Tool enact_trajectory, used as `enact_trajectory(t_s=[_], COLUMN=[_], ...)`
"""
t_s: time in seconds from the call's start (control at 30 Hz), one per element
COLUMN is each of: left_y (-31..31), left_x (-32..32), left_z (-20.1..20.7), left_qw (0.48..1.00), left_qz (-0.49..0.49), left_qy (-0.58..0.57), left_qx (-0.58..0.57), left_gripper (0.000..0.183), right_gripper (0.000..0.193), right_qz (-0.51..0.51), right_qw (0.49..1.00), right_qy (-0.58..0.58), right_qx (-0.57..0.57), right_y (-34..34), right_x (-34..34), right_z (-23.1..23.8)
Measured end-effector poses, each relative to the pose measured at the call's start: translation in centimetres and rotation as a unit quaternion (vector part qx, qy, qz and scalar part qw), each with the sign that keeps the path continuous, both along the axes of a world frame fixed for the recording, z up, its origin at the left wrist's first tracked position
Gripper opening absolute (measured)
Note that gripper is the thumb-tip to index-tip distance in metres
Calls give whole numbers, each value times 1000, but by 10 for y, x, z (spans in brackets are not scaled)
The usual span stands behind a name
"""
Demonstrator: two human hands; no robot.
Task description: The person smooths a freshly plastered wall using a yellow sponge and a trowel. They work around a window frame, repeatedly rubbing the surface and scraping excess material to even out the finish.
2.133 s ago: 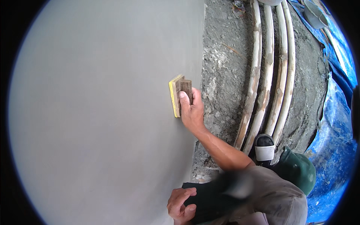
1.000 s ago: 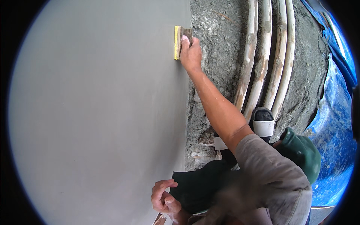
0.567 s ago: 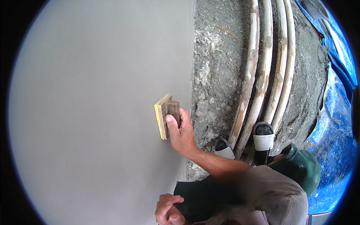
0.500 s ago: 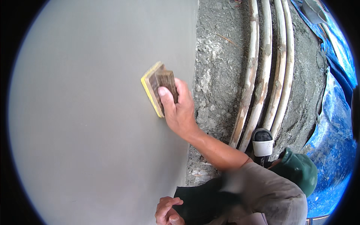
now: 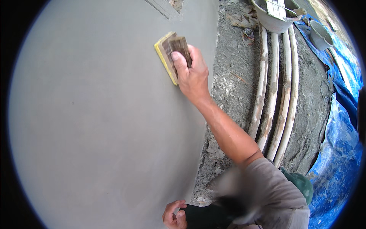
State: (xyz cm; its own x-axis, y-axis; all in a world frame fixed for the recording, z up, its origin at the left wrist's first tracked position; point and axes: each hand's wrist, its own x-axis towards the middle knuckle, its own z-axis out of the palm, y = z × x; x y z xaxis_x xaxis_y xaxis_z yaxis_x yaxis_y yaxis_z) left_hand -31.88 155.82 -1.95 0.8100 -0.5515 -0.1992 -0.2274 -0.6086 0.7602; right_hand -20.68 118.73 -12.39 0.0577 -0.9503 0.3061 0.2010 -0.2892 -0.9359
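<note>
Holding a rectangular, yellow-faced brown wooden float (image 5: 167, 53) at twelve o'clock in the closed grip of the right hand (image 5: 193, 78), facing smooth grey plaster (image 5: 103, 126). Curling the left hand (image 5: 170, 217) loosely, with an empty grip, at six o'clock.

Rough grey ground (image 5: 310, 103), gritty and scattered with pale crumbs, carries four whitish poles (image 5: 286, 76) laid side by side and, to their right, a crumpled blue tarp (image 5: 335, 152); a grey tub (image 5: 272, 25) hides the poles' far ends
</note>
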Motion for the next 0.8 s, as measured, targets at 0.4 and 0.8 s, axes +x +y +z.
enact_trajectory(t_s=[0.4, 0.8], left_y=[11, -1], left_x=[16, 16], left_z=[-31, -28], left_qw=[994, 989], left_qz=[-45, -69], left_qy=[-82, -89], left_qx=[-47, -99], left_gripper=[39, 39], right_gripper=[38, 44], right_qz=[-21, -46], right_qw=[998, 972], right_qy=[27, 111], right_qx=[60, 201], right_y=[-83, -88], right_x=[8, 6], right_z=[40, -49])
